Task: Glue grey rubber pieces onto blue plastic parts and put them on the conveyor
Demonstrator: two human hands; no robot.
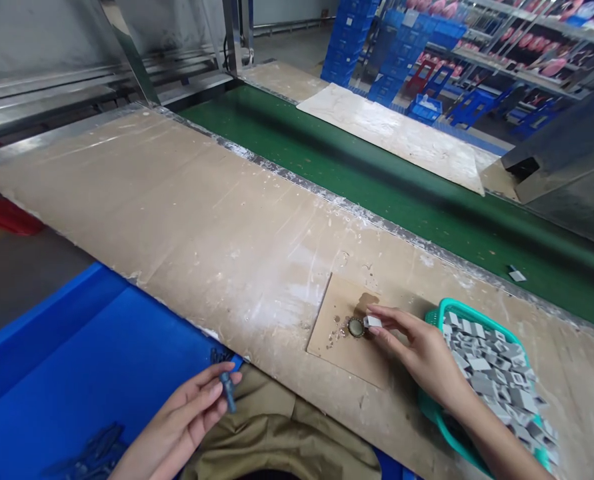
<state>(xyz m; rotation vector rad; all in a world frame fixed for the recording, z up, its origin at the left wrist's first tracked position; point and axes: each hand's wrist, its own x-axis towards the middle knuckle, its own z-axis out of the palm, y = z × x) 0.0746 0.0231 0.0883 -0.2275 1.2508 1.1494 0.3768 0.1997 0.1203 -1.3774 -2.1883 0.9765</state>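
So the small grey block is a pale little square piece, pinched in the right hand fingertips just at 3 o'clock of a round metal cap on the cardboard pad. Teal basket of grey pieces sits at 3 o'clock of that hand. Left hand, down at 7 o'clock, grips a blue peg over the blue bin.
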